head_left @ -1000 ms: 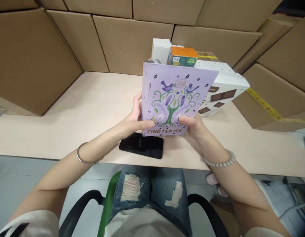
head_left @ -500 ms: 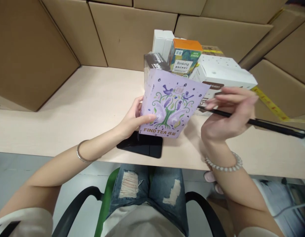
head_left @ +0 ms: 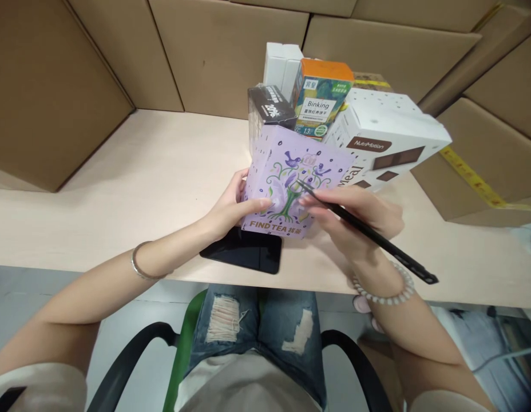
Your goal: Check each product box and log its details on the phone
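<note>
My left hand grips a lilac FIND TEA box by its left edge, thumb across the front. Printed on that front are two birds and a green tree. Pinched in my right hand is a slim black pen-like tool. Its thin tip lies over the tree picture; whether it touches the box I cannot tell. A black phone lies flat on the table, partly under the tea box.
Behind the tea box stand a black-topped box, an orange-topped Binking box, white boxes and a large white NutriMotion box. Big cardboard boxes wall in the back and sides of the pale table.
My right hand has moved left and turned, bringing the black tool's tip over the front of the tea box. The left hand stays on the box.
</note>
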The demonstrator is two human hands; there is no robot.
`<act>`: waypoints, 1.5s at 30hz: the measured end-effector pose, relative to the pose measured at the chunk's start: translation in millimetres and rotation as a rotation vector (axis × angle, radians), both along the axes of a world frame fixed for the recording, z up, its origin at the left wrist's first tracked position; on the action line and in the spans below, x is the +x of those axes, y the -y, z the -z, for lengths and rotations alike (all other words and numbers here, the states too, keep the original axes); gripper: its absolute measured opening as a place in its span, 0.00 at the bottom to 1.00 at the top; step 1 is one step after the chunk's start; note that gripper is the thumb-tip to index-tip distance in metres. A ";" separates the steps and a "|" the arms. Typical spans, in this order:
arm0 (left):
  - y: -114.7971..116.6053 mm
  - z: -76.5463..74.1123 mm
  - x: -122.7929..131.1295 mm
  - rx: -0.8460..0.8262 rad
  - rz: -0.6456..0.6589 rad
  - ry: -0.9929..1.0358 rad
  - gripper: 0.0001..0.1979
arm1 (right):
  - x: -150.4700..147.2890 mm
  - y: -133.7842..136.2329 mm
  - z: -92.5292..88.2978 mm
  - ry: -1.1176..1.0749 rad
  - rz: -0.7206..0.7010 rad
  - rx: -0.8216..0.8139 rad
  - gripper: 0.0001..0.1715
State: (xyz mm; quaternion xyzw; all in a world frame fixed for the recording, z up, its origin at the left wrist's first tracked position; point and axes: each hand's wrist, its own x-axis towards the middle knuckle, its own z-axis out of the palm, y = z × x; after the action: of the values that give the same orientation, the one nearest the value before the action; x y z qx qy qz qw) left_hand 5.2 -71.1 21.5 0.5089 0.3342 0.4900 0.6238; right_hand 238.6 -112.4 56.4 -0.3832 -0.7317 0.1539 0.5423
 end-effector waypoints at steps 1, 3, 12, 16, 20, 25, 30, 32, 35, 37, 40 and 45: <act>0.0 -0.1 0.0 0.006 0.002 -0.003 0.42 | -3.8 0.0 -0.9 -0.038 0.026 0.099 0.09; -0.2 -0.1 -0.1 0.019 0.003 -0.014 0.43 | -11.5 -3.1 -1.5 -0.059 0.088 0.206 0.07; -0.8 -0.4 0.0 0.039 0.017 -0.064 0.49 | -13.7 -5.1 -1.8 0.074 0.157 0.176 0.08; -0.2 -0.1 0.2 0.044 0.021 -0.053 0.48 | -16.8 -8.1 0.1 0.022 0.158 0.223 0.09; -3.2 4.0 -0.7 0.071 -0.014 -0.059 0.47 | -13.3 -11.4 -0.2 0.052 0.063 0.164 0.07; -5.6 10.6 -1.7 0.171 -0.151 0.018 0.41 | -8.2 -15.4 3.5 0.087 -0.193 0.161 0.10; -11.3 4.5 -3.4 0.346 -0.329 0.211 0.31 | -11.9 -22.2 12.9 0.102 -0.245 0.214 0.14; -16.5 -2.1 -6.7 0.483 -0.379 0.257 0.28 | -12.6 -24.4 14.0 0.128 -0.262 0.321 0.14; -23.1 -11.7 -13.8 0.536 -0.434 0.256 0.20 | -11.0 -25.3 12.4 0.258 -0.280 0.360 0.15; -26.1 -14.6 -18.2 0.528 -0.472 0.251 0.19 | -9.2 -25.6 11.7 0.386 -0.224 0.280 0.15; -31.0 -12.4 -22.8 0.554 -0.536 0.243 0.24 | -7.2 -29.1 13.9 0.608 -0.057 0.053 0.16; -41.7 -5.1 -28.3 0.612 -0.640 0.236 0.33 | -7.8 -37.1 17.6 0.849 0.156 -0.354 0.16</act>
State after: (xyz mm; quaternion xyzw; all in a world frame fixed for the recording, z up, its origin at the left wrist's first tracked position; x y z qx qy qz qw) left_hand -23.2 -29.4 26.5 0.4817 0.2409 0.7889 0.2959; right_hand 230.8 -75.3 38.8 -0.5527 -0.8204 0.0648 0.1310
